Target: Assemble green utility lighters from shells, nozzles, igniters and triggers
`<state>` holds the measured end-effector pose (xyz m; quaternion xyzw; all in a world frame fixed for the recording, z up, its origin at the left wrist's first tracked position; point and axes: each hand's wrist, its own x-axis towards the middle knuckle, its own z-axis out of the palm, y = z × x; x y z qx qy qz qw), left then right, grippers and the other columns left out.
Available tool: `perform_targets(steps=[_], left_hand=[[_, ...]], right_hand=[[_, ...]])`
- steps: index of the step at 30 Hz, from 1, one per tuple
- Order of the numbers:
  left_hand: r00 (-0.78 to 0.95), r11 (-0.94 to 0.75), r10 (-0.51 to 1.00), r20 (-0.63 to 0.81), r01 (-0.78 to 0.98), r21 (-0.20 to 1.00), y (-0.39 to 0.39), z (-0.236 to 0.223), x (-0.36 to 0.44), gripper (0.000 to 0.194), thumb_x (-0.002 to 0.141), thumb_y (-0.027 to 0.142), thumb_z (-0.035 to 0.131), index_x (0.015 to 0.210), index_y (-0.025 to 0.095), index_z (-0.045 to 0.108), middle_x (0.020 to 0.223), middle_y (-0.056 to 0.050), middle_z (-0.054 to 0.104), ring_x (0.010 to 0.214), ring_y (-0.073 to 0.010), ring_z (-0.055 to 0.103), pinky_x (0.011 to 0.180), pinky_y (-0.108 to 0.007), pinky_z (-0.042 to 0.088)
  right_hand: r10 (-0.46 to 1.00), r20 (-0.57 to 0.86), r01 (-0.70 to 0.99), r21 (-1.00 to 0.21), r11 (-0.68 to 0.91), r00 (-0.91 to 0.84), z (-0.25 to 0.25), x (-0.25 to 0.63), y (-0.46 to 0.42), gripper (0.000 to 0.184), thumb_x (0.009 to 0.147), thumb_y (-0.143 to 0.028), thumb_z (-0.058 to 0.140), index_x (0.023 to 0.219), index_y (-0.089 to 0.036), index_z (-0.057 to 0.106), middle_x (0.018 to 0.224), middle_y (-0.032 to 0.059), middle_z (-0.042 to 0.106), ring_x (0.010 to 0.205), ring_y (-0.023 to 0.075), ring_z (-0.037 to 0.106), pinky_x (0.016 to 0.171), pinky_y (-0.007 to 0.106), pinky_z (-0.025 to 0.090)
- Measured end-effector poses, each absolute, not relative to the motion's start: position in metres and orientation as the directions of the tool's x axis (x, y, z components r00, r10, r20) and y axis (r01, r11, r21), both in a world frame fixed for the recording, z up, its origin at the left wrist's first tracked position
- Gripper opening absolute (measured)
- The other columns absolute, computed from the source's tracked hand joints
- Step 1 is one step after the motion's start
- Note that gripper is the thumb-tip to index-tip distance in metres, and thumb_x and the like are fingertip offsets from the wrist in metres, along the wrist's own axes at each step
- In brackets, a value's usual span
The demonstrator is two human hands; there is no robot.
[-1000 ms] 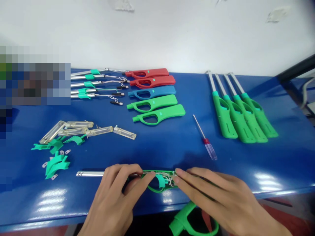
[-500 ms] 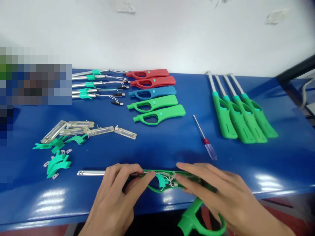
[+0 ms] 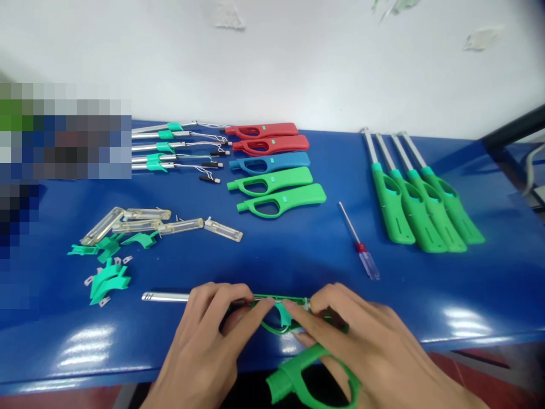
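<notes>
An opened green lighter [image 3: 264, 327] lies near the table's front edge, its silver tube [image 3: 166, 297] pointing left. My left hand [image 3: 208, 335] is closed around the joint between tube and handle, thumb pressing on the parts inside. In the trigger loop shows a teal trigger [image 3: 284, 316]. My right hand [image 3: 361, 341] has its index fingertip against the parts by the trigger, close to my left thumb. Its other fingers clasp a loose green handle half [image 3: 293, 372] below the table edge. The wiring inside the lighter is mostly hidden by my fingers.
Red handle halves [image 3: 268, 130], a blue one [image 3: 272, 163] and green ones [image 3: 306, 196] lie at the back. Left are wired tubes [image 3: 159, 147], clear fuel tanks [image 3: 183, 226] and teal triggers [image 3: 108, 284]. A screwdriver [image 3: 360, 244] and green lighters [image 3: 395, 216] lie right.
My right index finger has moved left from the wires to beside the trigger. The loose handle half in that hand has shifted left. My left hand keeps its hold; the whole view has shifted slightly.
</notes>
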<state>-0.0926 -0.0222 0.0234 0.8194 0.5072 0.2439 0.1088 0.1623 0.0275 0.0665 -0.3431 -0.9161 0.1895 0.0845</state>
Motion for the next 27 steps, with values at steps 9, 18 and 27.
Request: perform_targets(steps=[9,18,27], left_hand=[[0.370,-0.460,0.886,0.279,0.777,0.430,-0.0228,0.0213,-0.0930,0.060,0.092,-0.012,0.043,0.133,0.023,0.069,0.120,-0.008,0.059,0.109,-0.0201,0.053,0.095,-0.034,0.047],[0.336,-0.433,0.899,0.279,0.776,0.459,-0.0245,0.0260,-0.0920,0.058,0.095,-0.011,0.042,0.133,0.023,0.068,0.120,-0.008,0.061,0.108,-0.0190,0.057,0.091,-0.033,0.050],[0.365,-0.442,0.897,0.251,0.766,0.466,-0.0226,0.0243,-0.0914,0.060,0.096,-0.015,0.041,0.134,0.022,0.066,0.123,-0.008,0.055,0.112,-0.0178,0.052,0.096,-0.033,0.046]], right_hand=[[0.678,0.007,0.608,-0.436,0.663,-0.735,0.0599,0.1644,0.0289,0.057,0.085,0.000,0.048,0.135,-0.021,0.067,0.097,0.0027,0.069,0.077,0.0172,0.068,0.053,0.025,0.053],[0.706,-0.043,0.606,-0.552,0.573,-0.707,0.0618,0.1668,0.0263,0.069,0.083,0.005,0.046,0.143,-0.025,0.059,0.104,0.0030,0.073,0.084,0.0187,0.071,0.067,0.028,0.061],[0.825,-0.099,0.569,-0.769,0.291,-0.557,0.0602,0.1677,0.0308,0.023,0.104,-0.011,0.048,0.115,-0.028,0.057,0.098,-0.0015,0.063,0.080,0.0122,0.068,0.069,0.024,0.056]])
